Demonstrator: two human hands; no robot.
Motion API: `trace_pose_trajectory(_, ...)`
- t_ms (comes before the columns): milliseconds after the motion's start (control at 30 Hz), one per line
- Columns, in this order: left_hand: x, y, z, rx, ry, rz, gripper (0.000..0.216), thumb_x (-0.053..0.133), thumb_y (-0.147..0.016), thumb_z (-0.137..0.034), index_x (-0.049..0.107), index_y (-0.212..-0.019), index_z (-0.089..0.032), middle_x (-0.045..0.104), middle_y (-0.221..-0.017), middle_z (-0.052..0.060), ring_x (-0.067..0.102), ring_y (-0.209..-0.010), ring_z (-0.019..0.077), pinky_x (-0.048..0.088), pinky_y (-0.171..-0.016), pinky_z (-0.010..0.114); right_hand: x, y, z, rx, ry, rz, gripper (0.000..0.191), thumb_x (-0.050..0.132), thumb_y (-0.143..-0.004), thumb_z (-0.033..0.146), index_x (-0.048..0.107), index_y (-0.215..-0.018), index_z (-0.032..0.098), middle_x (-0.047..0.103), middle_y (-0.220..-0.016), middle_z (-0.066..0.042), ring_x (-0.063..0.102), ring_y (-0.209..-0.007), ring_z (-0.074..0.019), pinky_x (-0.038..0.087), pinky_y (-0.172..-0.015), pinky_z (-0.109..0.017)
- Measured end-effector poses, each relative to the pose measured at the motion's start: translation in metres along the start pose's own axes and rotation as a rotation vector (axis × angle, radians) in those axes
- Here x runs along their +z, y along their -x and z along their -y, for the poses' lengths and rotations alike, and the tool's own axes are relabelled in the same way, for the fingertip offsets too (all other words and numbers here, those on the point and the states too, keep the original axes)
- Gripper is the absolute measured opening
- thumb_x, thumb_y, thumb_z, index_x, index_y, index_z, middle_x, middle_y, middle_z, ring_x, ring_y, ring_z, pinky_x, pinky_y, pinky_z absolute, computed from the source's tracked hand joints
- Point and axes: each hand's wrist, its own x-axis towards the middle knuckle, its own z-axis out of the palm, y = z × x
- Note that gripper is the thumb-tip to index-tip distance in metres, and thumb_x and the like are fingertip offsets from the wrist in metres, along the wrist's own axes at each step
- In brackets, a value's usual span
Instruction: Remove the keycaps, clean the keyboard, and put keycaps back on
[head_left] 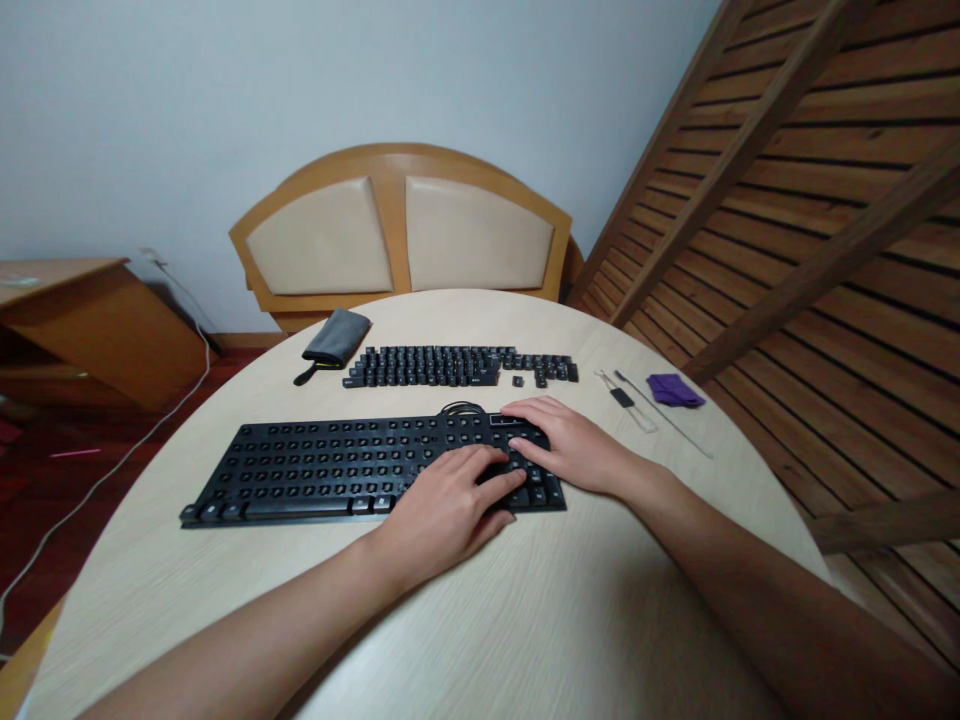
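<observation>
A black keyboard (307, 508) lies on the table, most of its keys stripped of caps so the bare switch posts show. A few caps remain along the front row and on the number pad at the right end. Over the number pad's left side, my left hand (454, 500) is open, its index finger stretched onto the keys and its thumb near the front edge. My right hand (574, 445) rests open on the keyboard's upper right corner, fingers extended and thumb apart over the pad. The keys beneath both hands are partly hidden. Neither hand visibly holds anything.
Behind the keyboard, loose black keycaps (427, 366) lie in rows. A grey pouch (339, 338) is at the back left. To the right lie a wire keycap puller (622, 398), a thin rod (667, 415) and a purple cloth (675, 390). A chair (399, 220) stands beyond the round table (247, 600).
</observation>
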Motion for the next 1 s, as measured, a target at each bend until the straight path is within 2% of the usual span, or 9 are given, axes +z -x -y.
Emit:
trace_pose_trajectory(167, -0.003, -0.002, 0.000, -0.007, 0.033, 0.008, 0.040, 0.064, -0.096, -0.031, 0.060, -0.135, -0.022, 0.061, -0.130, 0.010, 0.060, -0.118, 0.0287, 0.053, -0.101, 0.048, 0.000, 0.000, 0.001, 0.001, 0.000, -0.003, 0.032, 0.060, -0.095, 0.026, 0.064, -0.127, 0.021, 0.068, -0.126, -0.012, 0.060, -0.120, -0.0271, 0.047, -0.106, -0.049)
trace_pose_trajectory(533, -0.002, 0.000, 0.004, 0.008, 0.026, 0.024, 0.039, 0.064, -0.096, -0.032, 0.061, -0.134, -0.025, 0.057, -0.132, 0.011, 0.046, -0.134, 0.0321, 0.042, -0.113, 0.055, 0.000, -0.001, -0.002, -0.009, 0.008, -0.001, 0.030, 0.059, -0.098, 0.030, 0.065, -0.126, 0.020, 0.070, -0.125, -0.011, 0.061, -0.118, -0.0258, 0.046, -0.105, -0.047)
trace_pose_trajectory(633, -0.001, 0.000, 0.003, 0.010, 0.022, 0.009, 0.038, 0.063, -0.096, -0.031, 0.061, -0.133, -0.024, 0.056, -0.131, 0.012, 0.048, -0.132, 0.0316, 0.043, -0.112, 0.055, 0.000, -0.002, -0.010, 0.047, 0.092, -0.083, 0.028, 0.050, -0.102, 0.034, 0.068, -0.120, 0.022, 0.072, -0.120, -0.009, 0.062, -0.113, -0.0262, 0.046, -0.101, -0.047)
trace_pose_trajectory(767, -0.001, 0.000, 0.003, 0.009, 0.026, -0.020, 0.040, 0.064, -0.095, -0.030, 0.060, -0.134, -0.024, 0.054, -0.133, 0.013, 0.052, -0.126, 0.0312, 0.048, -0.107, 0.054, 0.000, -0.002, -0.031, 0.207, 0.295, -0.246, 0.031, 0.044, -0.102, 0.027, 0.069, -0.120, 0.020, 0.072, -0.113, -0.011, 0.061, -0.106, -0.0292, 0.048, -0.094, -0.048)
trace_pose_trajectory(867, -0.001, 0.000, 0.002, 0.010, 0.021, -0.026, 0.040, 0.064, -0.095, -0.030, 0.060, -0.134, -0.024, 0.053, -0.134, 0.013, 0.053, -0.125, 0.0314, 0.049, -0.106, 0.054, 0.000, -0.001, -0.046, 0.258, 0.363, -0.283, 0.034, 0.047, -0.097, 0.022, 0.068, -0.124, 0.019, 0.070, -0.110, -0.013, 0.059, -0.105, -0.0325, 0.047, -0.094, -0.050)
trace_pose_trajectory(1000, -0.002, -0.001, 0.000, -0.016, 0.003, -0.011, 0.037, 0.063, -0.095, -0.030, 0.061, -0.131, -0.024, 0.054, -0.132, 0.013, 0.053, -0.125, 0.0322, 0.048, -0.106, 0.056, 0.004, 0.000, -0.053, 0.289, 0.419, -0.278, 0.038, 0.050, -0.095, 0.022, 0.065, -0.130, 0.019, 0.069, -0.111, -0.014, 0.058, -0.104, -0.0325, 0.046, -0.093, -0.049)
